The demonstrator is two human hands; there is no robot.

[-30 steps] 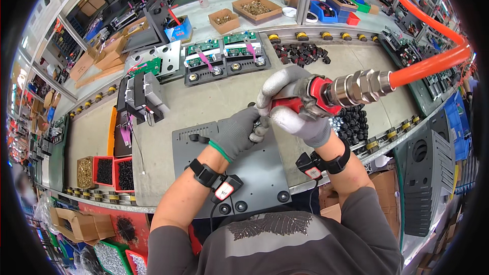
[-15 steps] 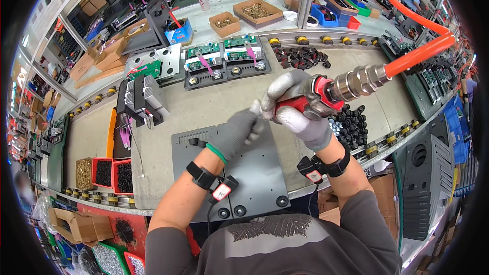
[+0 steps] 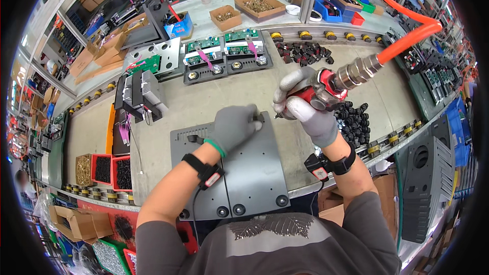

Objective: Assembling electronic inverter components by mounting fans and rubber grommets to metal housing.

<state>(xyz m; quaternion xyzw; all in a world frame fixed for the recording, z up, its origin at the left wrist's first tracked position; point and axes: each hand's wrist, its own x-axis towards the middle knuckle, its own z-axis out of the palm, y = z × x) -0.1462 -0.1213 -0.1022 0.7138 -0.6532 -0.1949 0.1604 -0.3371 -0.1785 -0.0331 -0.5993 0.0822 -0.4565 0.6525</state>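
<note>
Left hand: your grey-gloved left hand (image 3: 235,126) lies palm down on the flat grey metal plate (image 3: 249,173), fingers curled over a small dark part near the plate's far edge; whether they pinch it you cannot tell from here.
Right hand: your grey-gloved right hand (image 3: 305,107) is wrapped tight around the red and silver pneumatic screwdriver (image 3: 326,87), its tip aimed down toward the plate's far right corner, just beside your left fingertips.
Hose: the orange coiled air hose (image 3: 407,40) runs from the tool's metal fitting up and away to the upper right.
Plate: it sits flat on the beige workbench (image 3: 204,104) straight in front of you, its near edge over the bench's front, with round black feet along that edge.
Wrists: a black strap with a small red and black device sits on each wrist.
Right of the plate: a heap of small black plastic parts (image 3: 354,119) lies just past your right hand.
Far side: two dark trays holding green circuit boards (image 3: 226,53) stand beyond the plate, with another scatter of black parts to their right.
Left edge: red bins of dark screws (image 3: 113,170) stand near the bench front.
</note>
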